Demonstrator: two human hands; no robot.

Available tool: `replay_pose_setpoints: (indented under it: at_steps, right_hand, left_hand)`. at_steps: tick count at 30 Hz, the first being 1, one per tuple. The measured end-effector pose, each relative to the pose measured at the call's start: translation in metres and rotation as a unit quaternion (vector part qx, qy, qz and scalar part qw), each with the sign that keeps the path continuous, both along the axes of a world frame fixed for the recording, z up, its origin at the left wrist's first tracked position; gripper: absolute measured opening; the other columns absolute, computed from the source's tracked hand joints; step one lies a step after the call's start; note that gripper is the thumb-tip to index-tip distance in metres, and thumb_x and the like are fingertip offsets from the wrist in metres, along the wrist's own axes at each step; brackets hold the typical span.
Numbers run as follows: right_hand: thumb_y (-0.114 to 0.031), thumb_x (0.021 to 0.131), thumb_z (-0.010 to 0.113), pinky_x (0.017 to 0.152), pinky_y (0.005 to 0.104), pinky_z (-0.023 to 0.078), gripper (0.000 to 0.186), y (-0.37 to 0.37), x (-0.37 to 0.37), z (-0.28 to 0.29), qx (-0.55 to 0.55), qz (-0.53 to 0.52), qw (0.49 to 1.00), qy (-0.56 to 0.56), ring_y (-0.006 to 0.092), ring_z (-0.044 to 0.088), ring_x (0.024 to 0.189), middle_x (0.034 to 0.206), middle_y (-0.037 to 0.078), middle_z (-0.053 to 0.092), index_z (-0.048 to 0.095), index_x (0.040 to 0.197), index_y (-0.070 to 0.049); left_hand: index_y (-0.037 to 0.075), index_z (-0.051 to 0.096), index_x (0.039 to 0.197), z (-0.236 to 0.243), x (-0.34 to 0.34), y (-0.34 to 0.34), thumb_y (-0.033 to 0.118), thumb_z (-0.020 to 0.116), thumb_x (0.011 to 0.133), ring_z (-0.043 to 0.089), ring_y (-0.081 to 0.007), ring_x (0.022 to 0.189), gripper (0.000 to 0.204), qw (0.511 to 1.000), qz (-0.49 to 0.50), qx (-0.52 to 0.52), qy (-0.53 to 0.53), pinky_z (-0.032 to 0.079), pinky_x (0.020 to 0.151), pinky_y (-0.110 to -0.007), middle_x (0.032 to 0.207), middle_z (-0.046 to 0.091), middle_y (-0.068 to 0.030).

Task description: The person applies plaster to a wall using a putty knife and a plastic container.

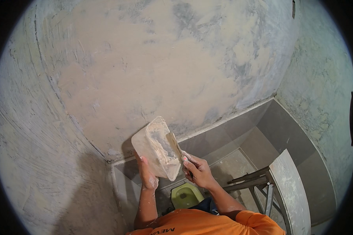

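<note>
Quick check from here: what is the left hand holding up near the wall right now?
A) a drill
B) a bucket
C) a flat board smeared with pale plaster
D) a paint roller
C: the left hand props up a flat board coated with pale plaster, while the right hand holds a small blade against the board, close to the plastered wall.

the tiled floor (pixel 227 166) bears a green squat pan (pixel 185 196) and a paint-spattered trestle (pixel 288 188).
</note>
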State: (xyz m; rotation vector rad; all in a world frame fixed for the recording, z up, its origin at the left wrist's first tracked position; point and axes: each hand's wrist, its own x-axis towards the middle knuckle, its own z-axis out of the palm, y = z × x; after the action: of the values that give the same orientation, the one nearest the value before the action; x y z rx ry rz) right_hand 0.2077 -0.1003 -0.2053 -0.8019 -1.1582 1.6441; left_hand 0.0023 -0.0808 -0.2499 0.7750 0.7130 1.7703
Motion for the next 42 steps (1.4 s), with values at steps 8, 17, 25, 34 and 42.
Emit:
replay_pose_setpoints:
  at_steps: [8,17,25,34,42]
  right_hand:
    - [-0.021,0.108,0.054,0.049,0.0234,0.036,0.044,0.006,-0.001,0.011,0.023,-0.009,0.998,-0.065,0.004,0.042,0.055,0.068,-0.004,0.049,0.052,0.149,-0.005]
    - [-0.022,0.107,0.054,0.054,0.0252,0.04,0.041,0.013,0.012,0.02,0.108,-0.043,0.961,-0.249,0.006,0.046,0.058,0.067,-0.002,0.051,0.057,0.143,-0.003]
    - [-0.01,0.096,0.067,0.065,0.0256,0.047,0.041,-0.005,0.053,-0.024,0.04,-0.142,0.97,-0.192,0.0058,0.054,0.071,0.08,0.0,0.063,0.061,0.134,0.005]
    - [-0.003,0.089,0.073,0.078,0.0232,0.05,0.038,-0.027,0.059,-0.032,0.112,-0.132,0.966,-0.19,0.007,0.061,0.086,0.099,0.003,0.069,0.065,0.126,0.005]
    - [-0.004,0.094,0.07,0.052,0.022,0.041,0.031,-0.024,0.05,-0.017,0.006,-0.135,0.985,-0.112,0.0031,0.05,0.059,0.076,-0.003,0.06,0.066,0.124,0.003]
  left_hand:
    - [0.007,0.026,0.159,0.003,0.001,-0.001,0.055,0.045,0.106,0.041,-0.0307,0.143,0.075,0.999,0.016,0.002,0.048,0.035,0.118,-0.047,0.158,0.038,-0.0133]
    - [0.008,0.028,0.16,0.012,0.001,-0.006,0.059,0.038,0.106,0.044,-0.0328,0.142,0.074,0.992,-0.099,-0.041,-0.064,0.037,0.117,-0.049,0.157,0.041,-0.0141]
    - [0.006,0.028,0.159,-0.005,0.007,-0.003,0.061,0.034,0.107,0.044,-0.0329,0.142,0.075,0.992,-0.091,0.026,-0.083,0.037,0.117,-0.049,0.157,0.041,-0.0147]
    - [0.006,0.025,0.159,-0.024,0.007,0.002,0.066,0.035,0.104,0.041,-0.0314,0.143,0.082,0.996,-0.007,0.066,-0.053,0.036,0.118,-0.049,0.157,0.039,-0.014]
    - [0.004,0.027,0.158,-0.083,-0.007,0.024,0.063,0.04,0.104,0.04,-0.0298,0.144,0.08,0.997,-0.069,0.037,0.021,0.035,0.118,-0.047,0.157,0.04,-0.0132]
